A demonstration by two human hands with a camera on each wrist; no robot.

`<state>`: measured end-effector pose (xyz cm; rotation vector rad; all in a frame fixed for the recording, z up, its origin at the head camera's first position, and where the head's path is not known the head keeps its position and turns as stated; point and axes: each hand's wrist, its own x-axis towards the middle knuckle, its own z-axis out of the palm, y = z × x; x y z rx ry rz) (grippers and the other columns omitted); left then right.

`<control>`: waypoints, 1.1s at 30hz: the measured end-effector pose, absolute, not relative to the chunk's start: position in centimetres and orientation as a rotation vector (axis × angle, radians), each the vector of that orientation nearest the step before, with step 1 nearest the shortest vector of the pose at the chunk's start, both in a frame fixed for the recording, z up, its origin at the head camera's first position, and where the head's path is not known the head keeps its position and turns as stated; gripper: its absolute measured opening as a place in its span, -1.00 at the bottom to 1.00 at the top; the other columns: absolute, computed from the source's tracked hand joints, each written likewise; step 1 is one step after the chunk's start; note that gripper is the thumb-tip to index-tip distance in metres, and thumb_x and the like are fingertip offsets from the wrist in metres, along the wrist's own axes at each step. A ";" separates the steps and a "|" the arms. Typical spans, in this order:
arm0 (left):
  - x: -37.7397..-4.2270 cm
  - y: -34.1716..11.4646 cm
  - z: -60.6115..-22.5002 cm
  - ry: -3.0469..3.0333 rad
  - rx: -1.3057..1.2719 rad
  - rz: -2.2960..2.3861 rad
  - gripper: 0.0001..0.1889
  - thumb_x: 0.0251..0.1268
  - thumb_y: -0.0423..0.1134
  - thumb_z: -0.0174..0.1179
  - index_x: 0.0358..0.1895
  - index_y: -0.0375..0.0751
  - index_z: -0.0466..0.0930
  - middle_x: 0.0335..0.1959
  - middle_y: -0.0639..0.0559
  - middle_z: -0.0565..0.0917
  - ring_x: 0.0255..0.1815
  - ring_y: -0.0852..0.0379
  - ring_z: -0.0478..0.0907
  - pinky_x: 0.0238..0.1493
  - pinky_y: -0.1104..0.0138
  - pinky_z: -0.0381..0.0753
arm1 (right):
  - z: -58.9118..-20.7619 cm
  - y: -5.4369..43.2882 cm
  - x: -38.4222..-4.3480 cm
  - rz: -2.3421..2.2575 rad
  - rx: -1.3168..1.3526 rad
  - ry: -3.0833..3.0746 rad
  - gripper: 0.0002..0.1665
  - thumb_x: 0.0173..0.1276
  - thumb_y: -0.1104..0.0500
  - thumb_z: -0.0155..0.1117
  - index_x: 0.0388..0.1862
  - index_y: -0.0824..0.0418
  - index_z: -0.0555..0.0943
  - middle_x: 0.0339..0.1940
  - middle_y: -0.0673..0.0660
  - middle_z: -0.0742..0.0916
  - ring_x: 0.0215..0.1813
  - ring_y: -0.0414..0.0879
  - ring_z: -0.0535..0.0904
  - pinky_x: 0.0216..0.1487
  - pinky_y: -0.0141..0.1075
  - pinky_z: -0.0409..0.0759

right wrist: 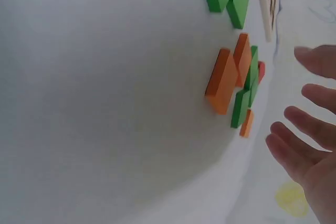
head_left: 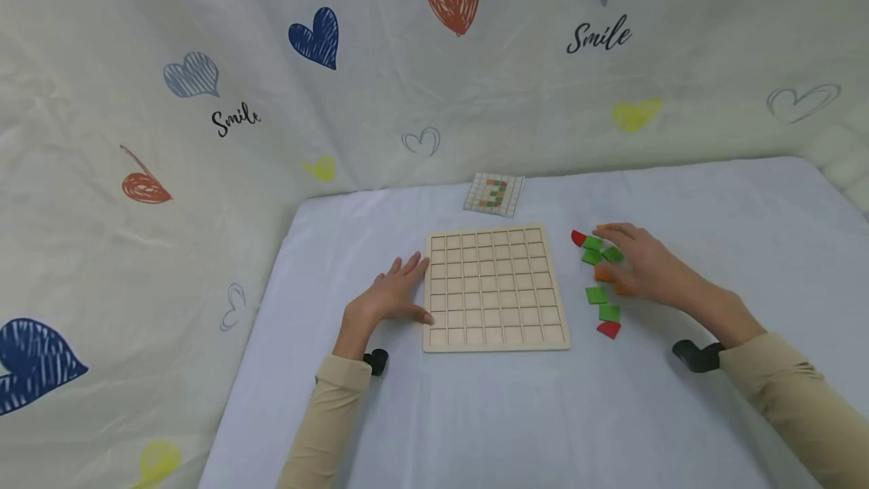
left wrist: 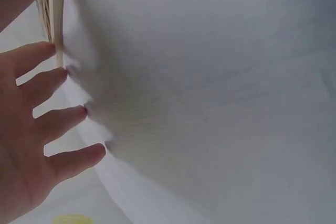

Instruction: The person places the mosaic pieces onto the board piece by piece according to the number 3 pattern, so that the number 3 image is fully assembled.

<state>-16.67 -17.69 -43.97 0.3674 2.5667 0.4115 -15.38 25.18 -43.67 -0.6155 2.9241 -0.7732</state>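
A square wooden grid board (head_left: 498, 289) lies flat on the white cloth. My left hand (head_left: 390, 294) touches its left edge with spread fingers; in the left wrist view the fingertips (left wrist: 47, 51) meet the board's edge (left wrist: 58, 14). To the right of the board lies a loose cluster of tiles: green squares (head_left: 597, 295), orange pieces (right wrist: 223, 82) and red rounded pieces (head_left: 609, 330). Over this cluster hovers my right hand (head_left: 648, 266), its fingers loosely bent and apart from the tiles in the right wrist view, with nothing between them. It hides part of the cluster from the head view.
A small pattern card (head_left: 494, 195) with a coloured grid design lies behind the board. The white-covered table (head_left: 489, 421) meets a hanging cloth (head_left: 380, 96) printed with hearts at its back and left. Black wrist devices (head_left: 695, 355) sit at both cuffs.
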 end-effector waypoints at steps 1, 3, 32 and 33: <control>-16.8 -17.7 -43.9 2.562 0.363 0.421 0.20 0.12 0.07 0.53 0.71 0.00 -0.12 0.74 0.01 -0.16 0.73 -0.19 -0.30 0.65 -0.23 -0.12 | -43.7 25.3 -15.8 -0.765 -0.591 2.916 -0.30 0.39 0.26 0.39 0.42 0.47 0.39 0.39 0.52 0.43 0.35 0.48 0.34 0.25 0.37 0.50; -16.9 -17.7 -43.7 2.558 0.356 0.439 0.22 0.08 0.05 0.56 0.71 0.00 -0.12 0.74 0.00 -0.15 0.73 -0.20 -0.29 0.64 -0.23 -0.11 | -43.7 25.6 -16.5 -0.754 -0.574 2.918 -0.34 0.39 0.31 0.35 0.40 0.50 0.40 0.36 0.54 0.46 0.34 0.49 0.36 0.27 0.38 0.48; -18.1 -16.6 -43.5 2.505 0.371 0.592 0.30 -0.10 -0.18 0.67 0.70 -0.05 -0.07 0.74 0.02 -0.14 0.73 -0.17 -0.34 0.67 -0.17 -0.15 | -45.8 27.0 -21.8 -0.702 -0.430 2.963 -0.71 0.32 0.45 0.28 0.01 0.55 0.62 -0.08 0.47 0.66 -0.07 0.28 0.57 0.05 0.19 0.64; -18.0 -16.6 -43.5 2.503 0.366 0.592 0.30 -0.10 -0.18 0.67 0.70 -0.05 -0.07 0.74 0.02 -0.14 0.73 -0.17 -0.34 0.67 -0.16 -0.15 | -45.8 27.1 -21.9 -0.700 -0.436 2.962 -0.70 0.31 0.45 0.29 0.01 0.56 0.62 -0.11 0.45 0.67 -0.09 0.26 0.57 0.03 0.18 0.65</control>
